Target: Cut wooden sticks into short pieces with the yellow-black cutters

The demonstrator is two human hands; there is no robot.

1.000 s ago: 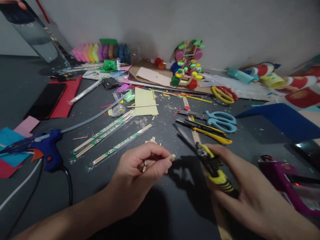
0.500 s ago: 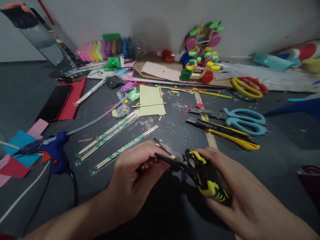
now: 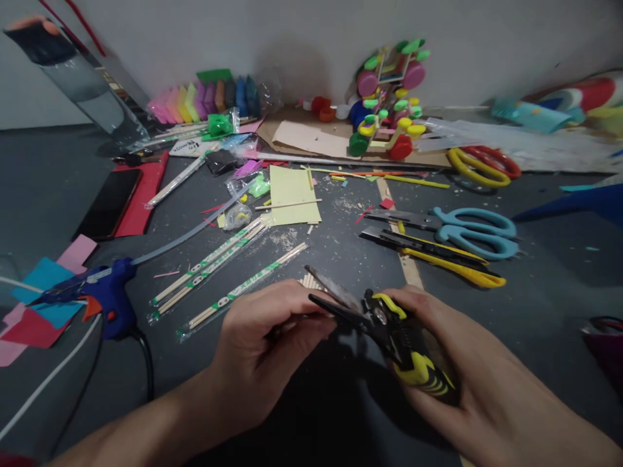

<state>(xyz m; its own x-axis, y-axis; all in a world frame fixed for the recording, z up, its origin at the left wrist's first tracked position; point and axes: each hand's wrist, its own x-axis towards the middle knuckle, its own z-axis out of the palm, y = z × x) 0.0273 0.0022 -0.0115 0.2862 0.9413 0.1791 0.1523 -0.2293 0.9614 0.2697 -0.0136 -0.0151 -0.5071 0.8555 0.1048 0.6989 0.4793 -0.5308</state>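
Note:
My right hand is wrapped round black and yellow cutters, whose jaws are apart and point left. Their tips reach the fingertips of my left hand, which is closed in a pinch. What it pinches is hidden behind the fingers. Just beyond those fingers, by the upper blade, the ends of several thin wooden sticks show. Wrapped chopsticks lie on the dark table to the left of the cutters.
A blue glue gun with cables lies at the left. Blue-handled scissors and a yellow utility knife lie at the right. Colourful wheeled models stand at the back, near a yellow paper.
The cutters and my right hand have shifted slightly right, away from my left fingers. Ends of several sticks now show beyond my left hand, where a small pale piece was between the jaws before.

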